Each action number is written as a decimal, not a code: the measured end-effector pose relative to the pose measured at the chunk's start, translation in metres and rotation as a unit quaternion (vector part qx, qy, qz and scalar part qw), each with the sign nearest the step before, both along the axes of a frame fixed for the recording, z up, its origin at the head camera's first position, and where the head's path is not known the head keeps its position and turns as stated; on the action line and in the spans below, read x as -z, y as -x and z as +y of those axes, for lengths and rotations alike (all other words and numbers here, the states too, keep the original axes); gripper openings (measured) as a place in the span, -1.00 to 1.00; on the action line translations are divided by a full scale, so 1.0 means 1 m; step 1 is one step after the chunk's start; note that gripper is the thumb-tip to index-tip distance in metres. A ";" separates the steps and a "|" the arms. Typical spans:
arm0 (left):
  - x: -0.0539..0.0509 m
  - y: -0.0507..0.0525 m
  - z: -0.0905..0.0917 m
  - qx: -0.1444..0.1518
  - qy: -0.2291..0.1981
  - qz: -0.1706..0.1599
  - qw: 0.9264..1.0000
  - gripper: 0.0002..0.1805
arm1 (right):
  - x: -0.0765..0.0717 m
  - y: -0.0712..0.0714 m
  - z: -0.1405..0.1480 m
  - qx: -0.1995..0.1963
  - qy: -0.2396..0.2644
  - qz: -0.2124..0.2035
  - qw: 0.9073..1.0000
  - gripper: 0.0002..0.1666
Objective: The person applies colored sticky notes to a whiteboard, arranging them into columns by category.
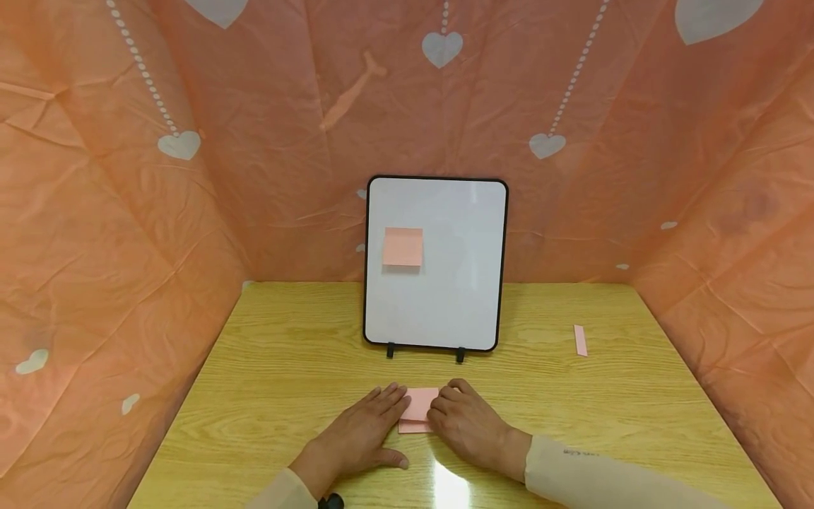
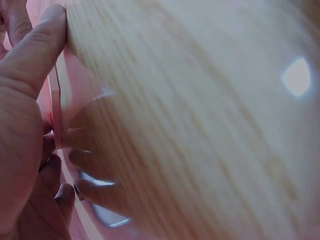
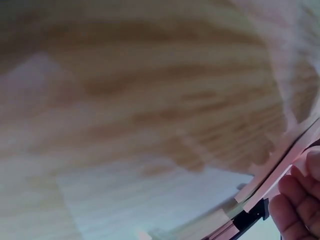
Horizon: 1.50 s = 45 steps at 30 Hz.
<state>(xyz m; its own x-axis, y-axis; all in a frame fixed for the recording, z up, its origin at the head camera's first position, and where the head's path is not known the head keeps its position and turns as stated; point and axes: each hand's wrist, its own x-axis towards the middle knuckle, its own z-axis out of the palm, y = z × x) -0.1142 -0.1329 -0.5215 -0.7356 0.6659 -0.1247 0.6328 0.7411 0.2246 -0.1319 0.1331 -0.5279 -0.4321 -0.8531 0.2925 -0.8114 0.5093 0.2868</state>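
Observation:
Pink sticky notes (image 1: 420,405) lie on the table in front of the whiteboard, one part overlapping another with a lower strip showing at the near edge. My left hand (image 1: 364,430) rests its fairly straight fingertips on their left side, thumb spread toward me on the table. At the right side my right hand (image 1: 473,426) has curled fingers that pinch the paper's edge; its fingertips are partly hidden. The left wrist view shows the left thumb (image 2: 37,52) close up. Curled right fingers (image 3: 295,202) appear at the right wrist view's edge.
A black-framed whiteboard (image 1: 454,297) stands upright on two small black feet, with one pink sticky note (image 1: 403,247) on its upper left. A narrow pink paper strip (image 1: 581,341) lies to the right on the wooden table (image 1: 267,367). Orange cloth (image 1: 286,212) with hearts encloses the back and sides.

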 end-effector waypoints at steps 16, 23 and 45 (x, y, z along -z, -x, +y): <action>0.000 -0.002 0.002 -0.007 -0.005 -0.002 1.000 0.11 | -0.002 0.003 -0.005 0.010 -0.001 0.027 1.000 -0.75; 0.001 -0.001 0.001 -0.006 -0.008 -0.003 1.000 0.12 | -0.001 0.004 -0.005 0.005 0.011 0.024 1.000 -0.81; 0.000 0.000 0.000 -0.007 -0.024 -0.020 1.000 0.12 | 0.003 0.012 -0.007 0.023 0.042 0.009 0.999 -0.74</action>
